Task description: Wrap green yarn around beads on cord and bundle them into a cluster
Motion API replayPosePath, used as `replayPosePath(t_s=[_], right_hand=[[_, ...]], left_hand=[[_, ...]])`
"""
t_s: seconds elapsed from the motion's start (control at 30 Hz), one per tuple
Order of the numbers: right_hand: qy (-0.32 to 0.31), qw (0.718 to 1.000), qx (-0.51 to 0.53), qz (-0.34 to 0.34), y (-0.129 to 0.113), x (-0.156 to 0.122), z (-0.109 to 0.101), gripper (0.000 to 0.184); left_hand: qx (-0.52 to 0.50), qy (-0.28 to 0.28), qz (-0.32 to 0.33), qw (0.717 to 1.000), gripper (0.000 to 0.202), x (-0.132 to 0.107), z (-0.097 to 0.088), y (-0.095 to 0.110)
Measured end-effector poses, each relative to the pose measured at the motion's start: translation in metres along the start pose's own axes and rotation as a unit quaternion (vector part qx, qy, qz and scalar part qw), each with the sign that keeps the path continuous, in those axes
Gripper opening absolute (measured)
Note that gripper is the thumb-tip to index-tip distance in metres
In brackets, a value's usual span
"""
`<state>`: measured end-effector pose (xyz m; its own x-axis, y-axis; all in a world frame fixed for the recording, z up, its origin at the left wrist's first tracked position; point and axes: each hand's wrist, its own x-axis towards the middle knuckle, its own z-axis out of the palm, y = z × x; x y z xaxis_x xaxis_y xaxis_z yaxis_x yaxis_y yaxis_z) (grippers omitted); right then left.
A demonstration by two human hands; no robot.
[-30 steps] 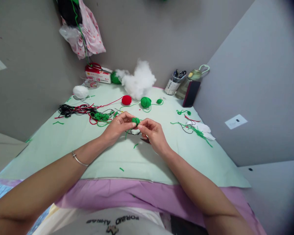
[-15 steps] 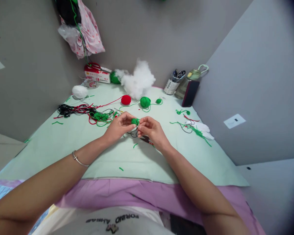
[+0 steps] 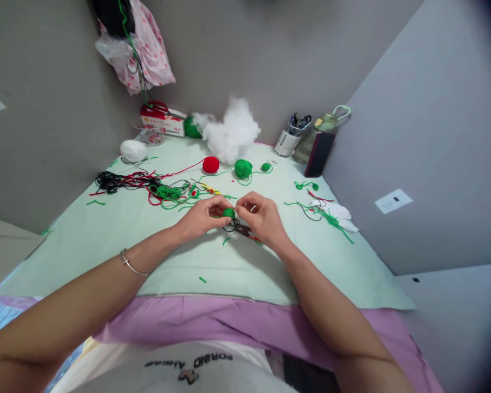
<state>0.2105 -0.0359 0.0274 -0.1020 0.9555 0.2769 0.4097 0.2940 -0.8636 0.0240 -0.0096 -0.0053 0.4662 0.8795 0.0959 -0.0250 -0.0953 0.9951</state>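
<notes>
Between the thumb and fingers of my left hand (image 3: 204, 215) is a small round green yarn piece (image 3: 228, 213), held just above the mat. Black thread (image 3: 232, 225) hangs in loops below it. My right hand (image 3: 262, 217) is close on the right, thumb and forefinger pinched together beside the green piece. Whatever lies in that pinch is too small to make out. Under the right hand, a dark tool with a red part (image 3: 245, 232) lies on the mat, partly covered.
Beyond my hands are a red yarn ball (image 3: 210, 165), a green yarn ball (image 3: 243, 169) and white stuffing (image 3: 233, 134). Tangled yarn (image 3: 126, 181) spreads on the left. At the back right stand a pen cup (image 3: 287, 141), a bottle (image 3: 305, 147) and a phone (image 3: 319, 154).
My right hand has drawn slightly away from the green yarn piece and risen a little. The left hand has shifted slightly right, and more of the dark tool shows.
</notes>
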Motion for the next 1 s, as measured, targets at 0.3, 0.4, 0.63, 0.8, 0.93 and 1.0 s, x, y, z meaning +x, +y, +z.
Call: replayPosePath(t_s=[0.3, 0.4, 0.63, 0.8, 0.93, 1.0], right_hand=[[0.038, 0.992, 0.121, 0.010, -0.003, 0.003, 0.005, 0.011], [0.132, 0.972, 0.189, 0.039, 0.002, 0.013, -0.008, 0.010], [-0.066, 0.916, 0.347, 0.190, -0.002, 0.018, -0.038, 0.031], [0.073, 0.911, 0.386, 0.124, 0.004, 0.024, -0.079, 0.023], [0.260, 0.882, 0.388, 0.071, 0.030, 0.029, -0.132, 0.015], [0.296, 0.868, 0.394, 0.059, 0.041, 0.028, -0.148, 0.016]], left_hand=[[-0.003, -0.012, -0.012, 1.000, 0.023, -0.002, -0.001, 0.007], [0.020, -0.051, -0.030, 0.998, 0.019, -0.003, 0.002, -0.003], [0.017, -0.074, -0.039, 0.996, 0.024, 0.001, -0.005, -0.005], [0.057, -0.106, -0.042, 0.992, 0.020, 0.000, -0.010, -0.005], [0.101, -0.139, -0.025, 0.985, 0.018, -0.003, -0.010, -0.008], [0.093, -0.155, -0.031, 0.983, 0.019, -0.004, -0.010, -0.008]])
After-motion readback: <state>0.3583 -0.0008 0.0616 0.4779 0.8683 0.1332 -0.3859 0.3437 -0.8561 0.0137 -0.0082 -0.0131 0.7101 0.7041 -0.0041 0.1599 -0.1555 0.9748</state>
